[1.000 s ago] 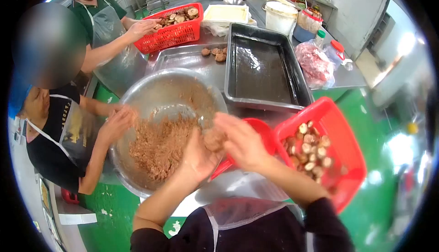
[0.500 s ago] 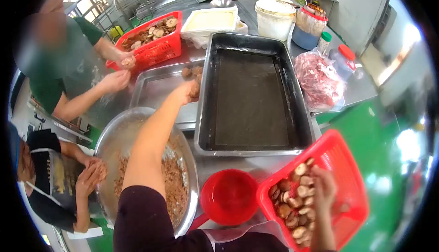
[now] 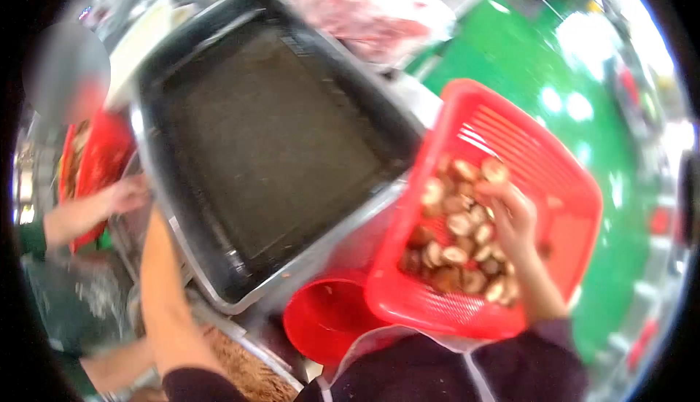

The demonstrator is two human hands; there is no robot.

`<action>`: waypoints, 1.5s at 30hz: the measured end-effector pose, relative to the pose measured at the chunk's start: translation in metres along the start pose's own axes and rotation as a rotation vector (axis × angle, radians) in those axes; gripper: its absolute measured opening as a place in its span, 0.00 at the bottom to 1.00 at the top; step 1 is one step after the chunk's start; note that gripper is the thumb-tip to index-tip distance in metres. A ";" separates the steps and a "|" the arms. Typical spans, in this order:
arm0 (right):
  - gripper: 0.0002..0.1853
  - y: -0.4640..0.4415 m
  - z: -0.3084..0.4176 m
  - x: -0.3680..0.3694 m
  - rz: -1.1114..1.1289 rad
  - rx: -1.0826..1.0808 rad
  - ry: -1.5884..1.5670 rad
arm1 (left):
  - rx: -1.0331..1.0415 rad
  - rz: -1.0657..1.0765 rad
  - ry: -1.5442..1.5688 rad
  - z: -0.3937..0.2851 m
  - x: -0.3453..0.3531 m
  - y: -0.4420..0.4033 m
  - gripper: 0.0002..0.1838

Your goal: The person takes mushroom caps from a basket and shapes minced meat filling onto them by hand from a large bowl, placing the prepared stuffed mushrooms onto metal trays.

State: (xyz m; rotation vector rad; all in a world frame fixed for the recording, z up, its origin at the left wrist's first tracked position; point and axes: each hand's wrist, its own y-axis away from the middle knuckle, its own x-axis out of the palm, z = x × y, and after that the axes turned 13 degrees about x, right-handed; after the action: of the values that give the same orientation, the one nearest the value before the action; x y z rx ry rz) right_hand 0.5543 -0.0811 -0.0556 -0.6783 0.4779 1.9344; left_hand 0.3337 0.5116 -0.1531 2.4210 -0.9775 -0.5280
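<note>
My right hand (image 3: 514,216) reaches into a red plastic basket (image 3: 565,176) of mushrooms (image 3: 459,223). Its thumb and fingers are drawn together on a mushroom at the far side of the pile, though blur softens the fingertips. Many mushrooms show pale undersides; others turn brown caps up. My left forearm (image 3: 166,292) stretches along the left side of a deep black tray (image 3: 270,139), and the tray's rim hides that hand. A flat film or dark wet surface covers the tray's bottom.
Beside the basket is a red pot (image 3: 328,314). Brown shredded filling (image 3: 251,369) lies at the lower left. A co-worker's hand (image 3: 127,194) is close to my left wrist. Bagged pink meat (image 3: 372,12) sits behind the tray, and another red basket (image 3: 106,154) is at left.
The view has swung right and down and is blurred. My left hand, earlier visible at brown balls on a metal tray, is now hidden. My right hand stays among the mushrooms.
</note>
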 end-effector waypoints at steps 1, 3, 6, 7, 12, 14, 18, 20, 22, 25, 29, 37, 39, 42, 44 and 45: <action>0.08 -0.003 -0.004 -0.007 -0.022 -0.005 0.007 | 0.000 0.000 0.010 0.000 -0.001 0.004 0.14; 0.09 -0.010 -0.015 -0.015 -0.030 0.001 0.023 | 0.005 -0.019 0.032 -0.001 -0.004 0.018 0.14; 0.10 -0.019 -0.037 -0.020 0.056 0.124 0.044 | 0.046 -0.085 0.084 -0.004 -0.011 0.053 0.14; 0.09 -0.011 -0.043 -0.014 0.068 0.107 0.124 | 0.069 -0.102 0.101 0.000 -0.025 0.053 0.14; 0.10 -0.008 -0.088 -0.031 -0.134 0.061 0.451 | 0.358 -0.361 0.027 -0.033 -0.038 0.140 0.18; 0.12 -0.005 -0.103 -0.048 -0.102 0.228 0.508 | 0.519 -0.398 -0.010 -0.058 0.025 0.198 0.16; 0.15 0.007 -0.125 -0.041 0.010 0.362 0.299 | 0.890 -0.227 -0.118 -0.061 0.157 0.284 0.12; 0.16 0.006 -0.118 -0.027 -0.097 0.146 0.266 | 0.863 -0.038 -0.069 -0.055 0.227 0.320 0.11; 0.18 0.005 -0.099 -0.015 -0.085 -0.017 0.361 | 0.847 0.142 -0.042 -0.038 0.271 0.338 0.10; 0.18 0.013 -0.073 -0.001 0.426 -0.241 0.635 | 0.817 0.381 -0.176 -0.020 0.323 0.362 0.10; 0.13 0.093 -0.115 -0.024 0.543 -0.306 0.355 | 0.925 0.745 -0.445 0.004 0.354 0.374 0.11; 0.14 0.099 -0.104 -0.105 0.402 -0.287 0.675 | 0.833 0.661 -0.649 0.037 0.345 0.364 0.11; 0.19 0.116 -0.073 -0.067 0.499 -0.530 0.488 | 0.801 0.640 -0.699 0.036 0.344 0.363 0.11; 0.15 0.120 -0.069 -0.004 0.418 -0.690 0.544 | 0.852 0.592 -0.702 0.043 0.343 0.360 0.11; 0.12 0.099 -0.078 0.022 0.414 -0.568 0.519 | 0.851 0.583 -0.625 0.040 0.340 0.369 0.11; 0.12 0.085 -0.095 0.036 0.396 -0.408 0.411 | 0.845 0.566 -0.572 0.040 0.337 0.377 0.11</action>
State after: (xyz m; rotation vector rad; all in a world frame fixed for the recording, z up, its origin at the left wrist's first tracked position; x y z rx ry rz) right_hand 0.4884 -0.1494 -0.1479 -1.3438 0.4984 2.2985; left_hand 0.3372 0.0189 -0.0340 2.4732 -2.4383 -0.7001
